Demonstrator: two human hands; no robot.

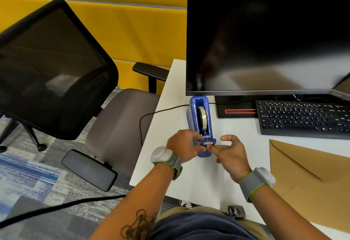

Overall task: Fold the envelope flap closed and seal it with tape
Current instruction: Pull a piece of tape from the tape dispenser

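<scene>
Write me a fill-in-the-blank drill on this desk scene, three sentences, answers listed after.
1. Both hands work at the cutter end of the ____ tape dispenser.
2. The brown envelope lies on the table to the ____ of the right hand.
3. The left hand rests on the dispenser's ____ side.

Missing words: blue; right; left
</scene>
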